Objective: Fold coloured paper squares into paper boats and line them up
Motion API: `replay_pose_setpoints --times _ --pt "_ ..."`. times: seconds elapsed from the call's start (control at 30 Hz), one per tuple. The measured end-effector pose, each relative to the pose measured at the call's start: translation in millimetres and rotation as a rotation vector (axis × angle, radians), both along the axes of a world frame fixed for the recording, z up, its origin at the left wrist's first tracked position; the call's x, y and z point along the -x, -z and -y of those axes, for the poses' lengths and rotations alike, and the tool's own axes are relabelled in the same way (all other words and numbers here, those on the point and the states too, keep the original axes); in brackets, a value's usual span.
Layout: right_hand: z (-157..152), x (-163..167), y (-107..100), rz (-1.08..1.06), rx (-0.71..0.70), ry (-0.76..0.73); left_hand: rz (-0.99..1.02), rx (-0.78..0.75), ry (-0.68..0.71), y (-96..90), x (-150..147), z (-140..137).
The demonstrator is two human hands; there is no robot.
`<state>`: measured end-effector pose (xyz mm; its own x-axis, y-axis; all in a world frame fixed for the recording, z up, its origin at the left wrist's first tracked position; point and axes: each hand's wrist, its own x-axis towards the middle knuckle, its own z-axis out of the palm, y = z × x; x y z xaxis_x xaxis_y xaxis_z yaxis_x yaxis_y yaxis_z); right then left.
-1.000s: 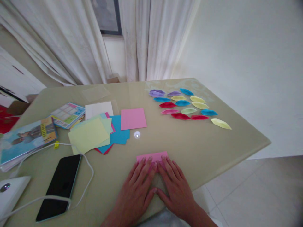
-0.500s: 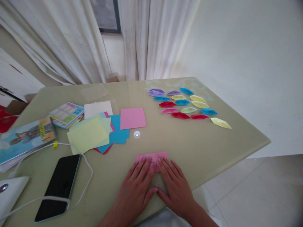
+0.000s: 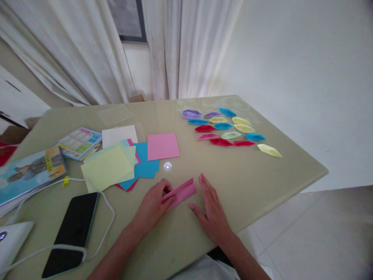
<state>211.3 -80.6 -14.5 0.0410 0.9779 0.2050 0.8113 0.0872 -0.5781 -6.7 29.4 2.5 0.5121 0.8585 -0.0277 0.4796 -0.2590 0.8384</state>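
A strip of folded pink paper (image 3: 184,192) is pinched at its left end by my left hand (image 3: 153,204), thumb in front and fingers curled behind. The strip slants up to the right, with a crease along its length. Just beyond its right end, my right hand (image 3: 210,208) is open, thumb apart from the straight fingers, touching no paper. A flat pink square of paper (image 3: 163,146) lies farther back, partly over blue paper (image 3: 145,167). Several small folded paper boats (image 3: 221,142) in purple, blue, yellow, red, pink and green lie in rows at the back right.
Yellow sheets (image 3: 107,167) lie on the left beside a booklet (image 3: 32,175). A black phone (image 3: 71,233) and a white cable (image 3: 109,206) are at the near left. A small clear disc (image 3: 168,166) sits mid-table. The table's edge (image 3: 282,200) runs diagonally on the right.
Both hands were pressing flat on the pink paper. My left hand now holds it by the left end, lifted and tilted; my right hand has come off it to the right.
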Motion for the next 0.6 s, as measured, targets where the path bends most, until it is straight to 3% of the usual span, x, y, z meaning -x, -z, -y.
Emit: replay_pose_setpoints --times 0.1,0.23,0.4,0.6 --pt "-30 6 -5 -0.410 -0.006 0.058 0.154 0.130 -0.091 -3.5 5 -2" --pt "-85 11 -16 -0.948 0.123 0.003 0.277 0.241 -0.212 -9.1 4 -5" --pt "-132 22 -16 -1.033 0.082 -0.026 0.348 0.307 -0.268 -5.9 3 -6" --pt "-125 29 -6 -1.123 0.126 -0.021 0.344 0.383 -0.230 -1.6 0 -1"
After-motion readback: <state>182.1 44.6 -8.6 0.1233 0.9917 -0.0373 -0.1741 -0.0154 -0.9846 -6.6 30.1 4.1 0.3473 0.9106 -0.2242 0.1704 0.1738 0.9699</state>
